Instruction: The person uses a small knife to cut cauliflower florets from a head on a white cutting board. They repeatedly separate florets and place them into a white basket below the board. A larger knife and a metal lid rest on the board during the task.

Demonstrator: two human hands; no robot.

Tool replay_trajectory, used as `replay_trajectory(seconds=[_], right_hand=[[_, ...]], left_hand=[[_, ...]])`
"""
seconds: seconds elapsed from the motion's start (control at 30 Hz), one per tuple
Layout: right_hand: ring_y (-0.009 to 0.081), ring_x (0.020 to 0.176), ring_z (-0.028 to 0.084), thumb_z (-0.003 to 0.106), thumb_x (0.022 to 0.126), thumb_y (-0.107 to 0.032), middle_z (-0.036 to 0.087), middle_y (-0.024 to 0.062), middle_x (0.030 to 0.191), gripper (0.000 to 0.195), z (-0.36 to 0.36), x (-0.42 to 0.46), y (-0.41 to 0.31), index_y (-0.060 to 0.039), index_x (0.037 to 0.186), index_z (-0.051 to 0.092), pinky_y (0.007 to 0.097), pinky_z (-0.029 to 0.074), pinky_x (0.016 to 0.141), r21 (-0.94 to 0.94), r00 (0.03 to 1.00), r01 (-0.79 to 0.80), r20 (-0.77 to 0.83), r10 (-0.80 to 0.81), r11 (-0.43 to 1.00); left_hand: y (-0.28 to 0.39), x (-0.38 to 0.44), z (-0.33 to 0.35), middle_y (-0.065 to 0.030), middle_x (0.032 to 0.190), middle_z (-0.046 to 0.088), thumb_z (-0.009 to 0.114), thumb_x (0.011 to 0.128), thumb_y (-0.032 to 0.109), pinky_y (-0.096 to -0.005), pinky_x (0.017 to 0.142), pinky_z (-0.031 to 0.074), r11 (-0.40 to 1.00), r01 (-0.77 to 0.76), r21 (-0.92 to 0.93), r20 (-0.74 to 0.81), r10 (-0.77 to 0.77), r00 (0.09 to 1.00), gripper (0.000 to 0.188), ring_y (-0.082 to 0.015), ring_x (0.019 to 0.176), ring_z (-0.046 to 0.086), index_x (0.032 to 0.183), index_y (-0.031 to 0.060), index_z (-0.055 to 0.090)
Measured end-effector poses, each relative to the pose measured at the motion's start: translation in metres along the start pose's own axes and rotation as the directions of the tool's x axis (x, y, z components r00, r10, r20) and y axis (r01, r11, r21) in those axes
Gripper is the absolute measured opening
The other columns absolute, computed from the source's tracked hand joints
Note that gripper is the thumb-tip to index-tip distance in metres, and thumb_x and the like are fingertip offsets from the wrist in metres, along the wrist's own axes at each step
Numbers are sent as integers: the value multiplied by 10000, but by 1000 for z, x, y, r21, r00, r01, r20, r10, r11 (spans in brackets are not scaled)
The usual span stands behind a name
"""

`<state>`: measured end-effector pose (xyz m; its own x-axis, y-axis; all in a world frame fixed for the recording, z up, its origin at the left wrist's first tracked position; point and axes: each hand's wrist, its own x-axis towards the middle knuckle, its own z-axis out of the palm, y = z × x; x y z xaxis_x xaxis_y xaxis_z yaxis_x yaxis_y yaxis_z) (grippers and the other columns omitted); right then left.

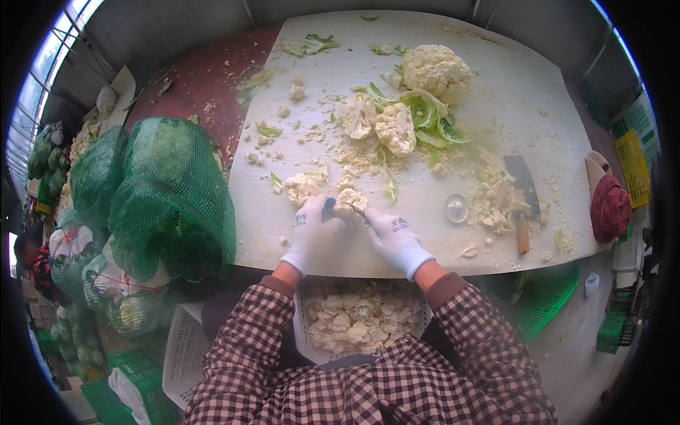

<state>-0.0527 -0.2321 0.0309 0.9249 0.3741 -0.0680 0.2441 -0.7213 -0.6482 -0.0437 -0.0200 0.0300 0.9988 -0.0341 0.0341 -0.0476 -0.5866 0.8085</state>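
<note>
Both my hands wear white gloves with blue at the fingers and writing on the backs. My left hand (pixel 317 226) grips a cauliflower piece (pixel 351 200) near the table's front edge. In my right hand (pixel 392 229) is a small knife (pixel 358 210), its thin dark blade against that piece; the handle is hidden by my fingers. Another cauliflower piece (pixel 302 189) lies just beyond my left hand. Farther back are two cut cauliflower chunks (pixel 395 130), green leaves (pixel 425 114) and a whole cauliflower head (pixel 436 71). Below the edge, a white plastic crate (pixel 303 319) holds many florets (pixel 364 319).
A cleaver (pixel 523 186) with a wooden handle lies right, beside cauliflower scraps (pixel 496 204) and a clear round object (pixel 457 208). Green mesh sacks (pixel 172 191) crowd the left side. A dark red cap (pixel 611 207) rests at the right edge. A green crate (pixel 550 303) stands below.
</note>
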Motion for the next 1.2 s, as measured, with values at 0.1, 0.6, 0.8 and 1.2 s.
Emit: replay_trajectory(seconds=[0.1,0.6,0.8,1.2], right_hand=[[456,895,661,540,972,-147,694,265,1000,268,-1,4,-4,-71,1226,577,542,525,775,-12,995,-60,73,61,998],[469,825,652,556,987,-158,671,247,852,142,-30,-5,-11,-55,1083,536,536,499,721,219,985,-45,-151,79,975],[473,844,653,573,966,-140,667,256,861,151,-5,-15,-17,-66,1086,517,560,499,736,88,979,83,-192,-64,993],[474,873,667,548,978,-182,686,280,906,179,15,0,-22,-55,1103,533,575,514,773,62,995,-89,-30,91,994]], left_hand=[[-2,1,2,-154,1030,685,795,770,136,-376,854,541,999,-18,40,14,17,1000,454,-268,933,677,1184,13,655],[9,-21,15,-48,805,679,778,872,177,-299,596,507,993,56,-107,-100,-66,993,292,-115,650,592,1069,27,623],[2,-20,25,-43,823,692,730,901,111,-294,594,510,996,6,-91,-92,-15,996,231,-101,658,594,1099,44,634],[-3,-19,21,-44,862,711,670,895,23,-289,618,527,992,-61,-110,-47,56,997,266,-106,688,616,1155,77,654]])
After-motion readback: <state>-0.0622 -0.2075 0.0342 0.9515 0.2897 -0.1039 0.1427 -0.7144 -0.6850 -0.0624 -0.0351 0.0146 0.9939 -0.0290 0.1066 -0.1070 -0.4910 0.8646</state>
